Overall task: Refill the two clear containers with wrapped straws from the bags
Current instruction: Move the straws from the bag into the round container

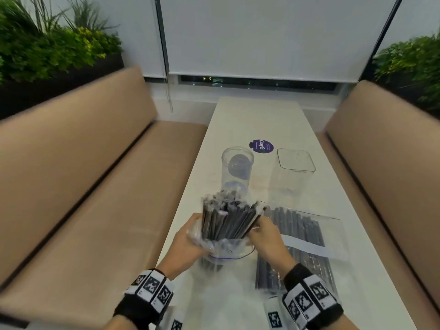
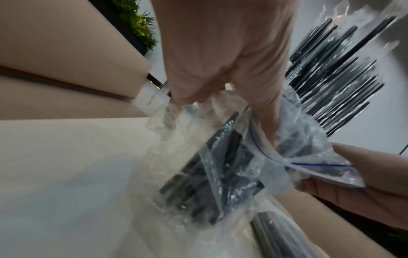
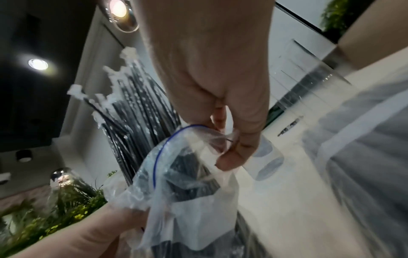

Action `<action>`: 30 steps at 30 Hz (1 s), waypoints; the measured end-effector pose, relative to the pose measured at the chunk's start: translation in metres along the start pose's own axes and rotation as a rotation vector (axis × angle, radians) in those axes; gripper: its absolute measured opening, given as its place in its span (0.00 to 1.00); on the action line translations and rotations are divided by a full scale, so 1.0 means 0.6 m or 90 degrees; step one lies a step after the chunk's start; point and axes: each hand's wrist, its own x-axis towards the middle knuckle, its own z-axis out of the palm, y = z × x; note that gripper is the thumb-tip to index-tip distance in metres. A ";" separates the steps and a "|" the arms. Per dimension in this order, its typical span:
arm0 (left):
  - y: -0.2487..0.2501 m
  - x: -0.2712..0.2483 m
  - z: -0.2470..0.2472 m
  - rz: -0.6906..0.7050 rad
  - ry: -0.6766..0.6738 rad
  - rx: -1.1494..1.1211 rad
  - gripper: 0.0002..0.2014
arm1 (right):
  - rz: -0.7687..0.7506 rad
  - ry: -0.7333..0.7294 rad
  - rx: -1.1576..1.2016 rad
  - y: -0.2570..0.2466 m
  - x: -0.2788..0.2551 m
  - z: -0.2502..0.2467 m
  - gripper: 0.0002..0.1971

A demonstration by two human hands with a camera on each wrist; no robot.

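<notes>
A bundle of dark wrapped straws (image 1: 227, 217) stands half out of a clear zip bag (image 1: 226, 248) held above the table's near end. My left hand (image 1: 197, 234) grips the bag's crumpled left side (image 2: 243, 157). My right hand (image 1: 259, 225) pinches the bag's blue-lined rim (image 3: 187, 132) between thumb and fingers (image 3: 229, 160), beside the straws (image 3: 137, 108). Beyond the bundle stand a round clear container (image 1: 237, 170) and a square clear container (image 1: 295, 172), both without straws.
Two more bags of dark straws (image 1: 300, 225) (image 1: 295, 270) lie flat on the white table (image 1: 259, 115) to the right of my hands. A purple sticker (image 1: 261, 146) lies behind the containers. Tan benches (image 1: 95, 186) flank the table.
</notes>
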 end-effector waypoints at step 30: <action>0.115 0.144 -0.005 0.030 -0.024 -0.078 0.31 | -0.306 0.130 0.087 -0.147 0.150 -0.093 0.07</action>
